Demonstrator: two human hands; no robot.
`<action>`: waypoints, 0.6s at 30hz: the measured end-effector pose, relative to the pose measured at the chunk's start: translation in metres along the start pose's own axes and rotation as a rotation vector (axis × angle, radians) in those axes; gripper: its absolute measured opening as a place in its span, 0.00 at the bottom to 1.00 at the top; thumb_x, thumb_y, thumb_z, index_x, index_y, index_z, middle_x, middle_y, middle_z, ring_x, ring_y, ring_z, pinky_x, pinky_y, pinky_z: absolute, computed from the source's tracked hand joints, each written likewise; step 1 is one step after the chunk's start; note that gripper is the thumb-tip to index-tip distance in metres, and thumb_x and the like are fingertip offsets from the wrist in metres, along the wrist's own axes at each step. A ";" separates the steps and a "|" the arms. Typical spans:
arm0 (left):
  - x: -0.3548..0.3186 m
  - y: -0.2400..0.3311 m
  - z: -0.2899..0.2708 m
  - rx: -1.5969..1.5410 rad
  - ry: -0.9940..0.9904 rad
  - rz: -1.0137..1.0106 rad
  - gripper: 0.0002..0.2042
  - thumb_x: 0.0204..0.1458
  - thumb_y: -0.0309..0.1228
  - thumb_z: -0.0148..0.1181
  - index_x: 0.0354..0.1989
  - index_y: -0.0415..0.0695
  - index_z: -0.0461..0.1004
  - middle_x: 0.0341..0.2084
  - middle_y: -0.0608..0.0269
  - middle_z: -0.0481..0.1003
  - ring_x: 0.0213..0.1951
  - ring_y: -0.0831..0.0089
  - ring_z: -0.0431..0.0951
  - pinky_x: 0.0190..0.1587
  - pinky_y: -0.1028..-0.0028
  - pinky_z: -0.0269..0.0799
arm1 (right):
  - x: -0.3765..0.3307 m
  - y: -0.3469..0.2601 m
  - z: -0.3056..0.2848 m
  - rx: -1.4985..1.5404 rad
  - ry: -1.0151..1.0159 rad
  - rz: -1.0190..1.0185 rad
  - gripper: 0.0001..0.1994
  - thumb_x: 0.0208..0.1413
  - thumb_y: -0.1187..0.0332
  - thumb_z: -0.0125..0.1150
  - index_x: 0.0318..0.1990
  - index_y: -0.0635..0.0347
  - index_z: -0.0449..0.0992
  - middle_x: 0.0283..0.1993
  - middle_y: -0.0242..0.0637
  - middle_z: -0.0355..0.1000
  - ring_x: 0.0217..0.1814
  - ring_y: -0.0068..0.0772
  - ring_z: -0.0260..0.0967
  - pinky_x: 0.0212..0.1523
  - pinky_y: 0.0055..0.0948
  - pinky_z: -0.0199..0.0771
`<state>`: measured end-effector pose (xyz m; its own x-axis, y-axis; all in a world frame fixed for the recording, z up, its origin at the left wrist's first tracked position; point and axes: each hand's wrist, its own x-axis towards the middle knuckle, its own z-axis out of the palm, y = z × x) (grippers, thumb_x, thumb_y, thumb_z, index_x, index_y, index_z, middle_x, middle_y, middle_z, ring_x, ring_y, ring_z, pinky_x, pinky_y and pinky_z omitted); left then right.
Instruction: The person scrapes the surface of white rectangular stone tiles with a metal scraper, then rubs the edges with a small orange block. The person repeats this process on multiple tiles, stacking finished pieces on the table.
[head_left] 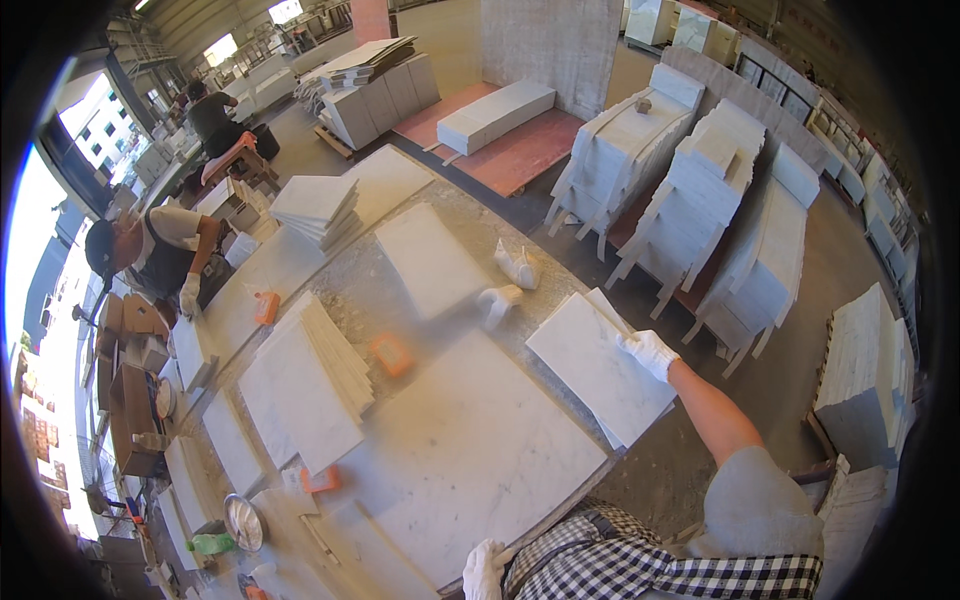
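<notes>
My right hand point(650, 354), in a white glove, reaches out to the right and grips the far edge of a white marble slab point(600, 362). That slab lies on another at the table's right edge, slightly askew. My left hand point(484, 572), also gloved, is low in the picture beside the checked apron; its fingers are only partly visible, so its grip is unclear. Nearest to it is a large grey-veined marble slab point(480, 440) lying flat on the worktable. Beyond stand a white roll point(500, 300) and a crumpled white bag point(517, 264).
Stacked marble tiles point(300, 385) and orange blocks point(391, 354) lie on the table. A round tin point(244, 522) and a green bottle point(211, 544) are near left. Another person point(150, 250) works across the table. Tall slab stacks point(690, 190) stand on the floor to the right.
</notes>
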<state>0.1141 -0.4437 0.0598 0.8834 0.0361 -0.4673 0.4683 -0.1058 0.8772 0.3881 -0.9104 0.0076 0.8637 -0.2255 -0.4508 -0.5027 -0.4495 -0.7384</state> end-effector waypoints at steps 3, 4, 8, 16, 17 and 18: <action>0.007 0.000 0.002 0.064 -0.017 -0.166 0.11 0.56 0.31 0.61 0.43 0.39 0.79 0.38 0.45 0.77 0.45 0.45 0.76 0.48 0.57 0.73 | 0.011 0.005 -0.004 -0.097 -0.006 -0.002 0.31 0.63 0.42 0.64 0.43 0.70 0.82 0.32 0.26 0.72 0.37 0.20 0.63 0.39 0.31 0.69; 0.009 0.001 0.002 0.057 -0.033 -0.199 0.15 0.55 0.35 0.63 0.47 0.39 0.78 0.44 0.44 0.76 0.50 0.45 0.75 0.52 0.54 0.71 | 0.012 0.006 -0.006 -0.124 -0.008 -0.012 0.31 0.63 0.40 0.63 0.42 0.69 0.82 0.32 0.27 0.72 0.36 0.20 0.63 0.38 0.32 0.69; 0.018 0.008 0.008 -0.260 0.067 -0.388 0.23 0.64 0.42 0.59 0.57 0.35 0.73 0.52 0.47 0.77 0.53 0.53 0.78 0.59 0.60 0.71 | 0.014 0.004 -0.006 -0.252 0.002 -0.049 0.34 0.62 0.38 0.60 0.39 0.70 0.82 0.30 0.43 0.79 0.34 0.30 0.73 0.38 0.39 0.73; 0.029 0.033 0.001 -0.366 0.120 -0.471 0.26 0.68 0.49 0.53 0.64 0.40 0.69 0.59 0.50 0.77 0.58 0.57 0.80 0.57 0.63 0.70 | 0.001 -0.062 -0.030 -0.874 0.368 -0.314 0.26 0.59 0.44 0.63 0.29 0.62 0.81 0.29 0.53 0.78 0.33 0.58 0.78 0.35 0.52 0.75; 0.035 0.035 -0.004 -0.429 0.144 -0.464 0.26 0.68 0.49 0.53 0.64 0.41 0.69 0.60 0.51 0.76 0.58 0.56 0.80 0.58 0.62 0.70 | -0.002 -0.076 -0.035 -0.870 0.450 -0.334 0.24 0.61 0.47 0.63 0.28 0.62 0.80 0.25 0.50 0.78 0.27 0.53 0.78 0.30 0.49 0.75; 0.045 0.036 -0.010 -0.489 0.165 -0.456 0.26 0.68 0.49 0.53 0.64 0.41 0.69 0.60 0.51 0.76 0.58 0.55 0.79 0.58 0.61 0.69 | -0.005 -0.089 -0.041 -0.652 0.344 -0.223 0.23 0.62 0.49 0.63 0.28 0.62 0.79 0.22 0.46 0.75 0.22 0.46 0.74 0.26 0.45 0.73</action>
<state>0.1704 -0.4358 0.0715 0.5694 0.1251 -0.8125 0.7137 0.4152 0.5642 0.4294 -0.9045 0.0959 0.9583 -0.2778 -0.0663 -0.2847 -0.9104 -0.3002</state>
